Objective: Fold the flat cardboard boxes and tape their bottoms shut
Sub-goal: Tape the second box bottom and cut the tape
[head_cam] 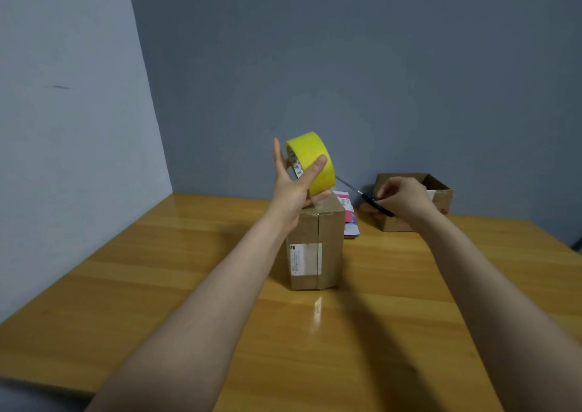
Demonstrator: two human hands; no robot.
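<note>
**Tape roll up, scissors in the other hand**

My left hand (293, 188) grips the yellow roll of packing tape (315, 156), thumb across its outer face, just above the top of the folded brown cardboard box (329, 248). That box stands upright mid-way across the wooden bench (157, 285), a white label (305, 259) on its near side. My right hand (404, 197) is curled round the black-handled scissors (376, 206), blades pointing toward the roll. Behind that hand sits an open brown cardboard carton (441, 191).

dim, soft light; glare streak on table (316, 312).
</note>
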